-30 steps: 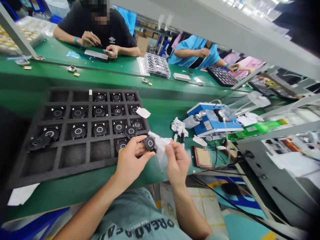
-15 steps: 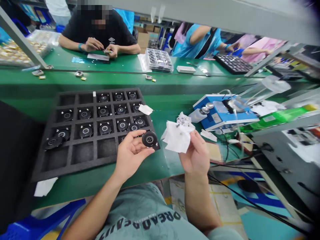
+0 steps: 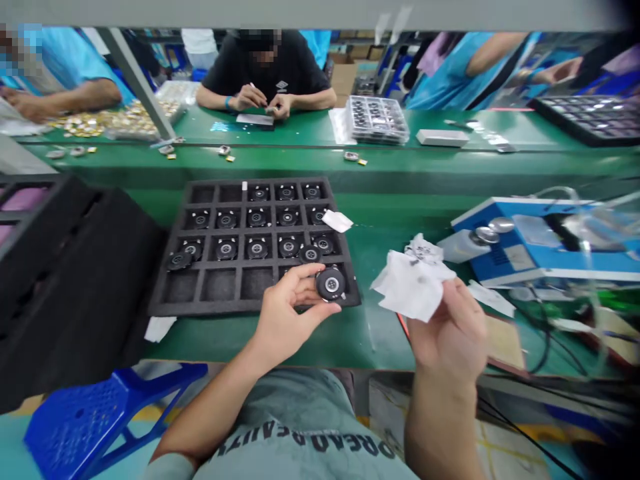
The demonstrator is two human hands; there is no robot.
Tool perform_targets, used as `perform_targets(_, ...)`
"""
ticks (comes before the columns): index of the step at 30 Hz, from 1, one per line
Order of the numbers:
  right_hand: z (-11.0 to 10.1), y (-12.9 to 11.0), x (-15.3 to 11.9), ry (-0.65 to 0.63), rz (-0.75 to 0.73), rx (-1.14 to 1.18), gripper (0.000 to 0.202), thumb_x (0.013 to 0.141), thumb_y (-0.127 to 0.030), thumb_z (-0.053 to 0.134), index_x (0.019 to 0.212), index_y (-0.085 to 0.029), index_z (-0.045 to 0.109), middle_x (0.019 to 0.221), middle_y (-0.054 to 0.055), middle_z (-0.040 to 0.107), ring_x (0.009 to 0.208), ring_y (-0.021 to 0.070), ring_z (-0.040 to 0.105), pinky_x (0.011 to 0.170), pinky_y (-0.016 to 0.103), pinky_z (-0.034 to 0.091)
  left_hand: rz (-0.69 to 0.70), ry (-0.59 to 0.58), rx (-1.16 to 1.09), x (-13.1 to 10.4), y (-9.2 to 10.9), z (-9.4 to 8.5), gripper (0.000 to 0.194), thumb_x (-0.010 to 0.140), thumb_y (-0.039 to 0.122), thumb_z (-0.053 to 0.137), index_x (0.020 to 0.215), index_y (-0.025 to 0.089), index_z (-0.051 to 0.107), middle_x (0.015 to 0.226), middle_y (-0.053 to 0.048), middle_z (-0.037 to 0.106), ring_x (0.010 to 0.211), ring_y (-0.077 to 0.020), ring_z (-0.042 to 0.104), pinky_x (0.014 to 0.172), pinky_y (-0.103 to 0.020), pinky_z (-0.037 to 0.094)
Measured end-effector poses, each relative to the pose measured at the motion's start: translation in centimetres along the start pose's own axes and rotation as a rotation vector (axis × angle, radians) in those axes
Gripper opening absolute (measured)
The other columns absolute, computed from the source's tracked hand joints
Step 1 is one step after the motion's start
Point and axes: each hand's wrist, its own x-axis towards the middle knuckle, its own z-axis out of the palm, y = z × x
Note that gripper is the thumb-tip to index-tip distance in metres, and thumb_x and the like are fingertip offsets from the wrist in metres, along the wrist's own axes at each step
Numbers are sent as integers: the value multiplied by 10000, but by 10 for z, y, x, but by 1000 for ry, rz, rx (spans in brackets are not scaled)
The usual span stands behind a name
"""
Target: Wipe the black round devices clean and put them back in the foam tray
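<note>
My left hand (image 3: 295, 310) pinches a round black disc (image 3: 331, 285) by its edge, its ringed face with small dots turned up. The disc is over the front right corner of a black foam tray (image 3: 220, 285), where several similar discs lie in compartments. Two loose discs rest partly across the dividers. My right hand (image 3: 453, 327) grips a white wipe (image 3: 413, 283) with dark smudges, to the right of the tray. Behind that wipe is a crumpled, spotted one (image 3: 425, 250). Another white scrap (image 3: 337, 221) lies on the tray's right edge.
A white bottle (image 3: 463, 247) with a metal top stands beside a blue device (image 3: 555, 240) at right. Stacked black foam (image 3: 75, 287) is at left, above a blue stool (image 3: 85, 420). Beyond the green table (image 3: 300, 160), a person in black handles small parts.
The view has swung left, so the tray and table appear farther right. The disc remains in my left hand, and the wipe in my right, which is now farther from the left.
</note>
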Motion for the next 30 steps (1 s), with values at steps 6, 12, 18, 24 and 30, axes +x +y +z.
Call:
perform_targets(6, -1, 3, 5, 8, 7, -1, 77, 871, -253, 737, 883, -177, 728, 933, 7, 748, 913, 143, 724, 902, 289, 612, 175, 173, 697, 12, 24, -66, 485, 810, 215, 845, 1263, 257, 678, 1109, -46, 773, 1060, -249, 722, 1025, -449, 538)
perform_targets(12, 8, 3, 0, 54, 30, -9, 110, 776, -257, 779, 824, -170, 733, 867, 12, 729, 816, 141, 706, 832, 282, 619, 229, 79, 1136, 33, 19, -68, 425, 863, 293, 816, 1261, 209, 692, 1195, -101, 716, 1173, -330, 561, 1059, -516, 449)
perform_targets(18, 13, 2, 0, 92, -32, -63, 42, 729, -236, 696, 705, -214, 722, 885, 70, 746, 941, 262, 739, 1093, 519, 557, 214, 110, 1202, 11, 39, -105, 642, 816, 442, 850, 1387, 234, 643, 1323, -122, 646, 1221, -362, 530, 1086, -522, 420)
perform_targets(24, 20, 1, 0, 81, 9, -109, 129, 761, -251, 655, 784, -213, 776, 1048, 106, 774, 1092, 310, 721, 1203, 589, 457, 63, 269, 1242, -17, 70, -200, 597, 810, 473, 795, 1321, 191, 673, 1293, -121, 640, 1205, -347, 529, 1102, -513, 409)
perform_targets(30, 22, 4, -2, 86, 35, -113, 132, 747, -236, 644, 776, -219, 771, 998, 80, 753, 1056, 285, 713, 1226, 567, 431, -35, 162, 1081, -14, 60, -223, 554, 833, 517, 705, 1273, 182, 705, 1223, -113, 665, 1080, -284, 568, 1003, -439, 461)
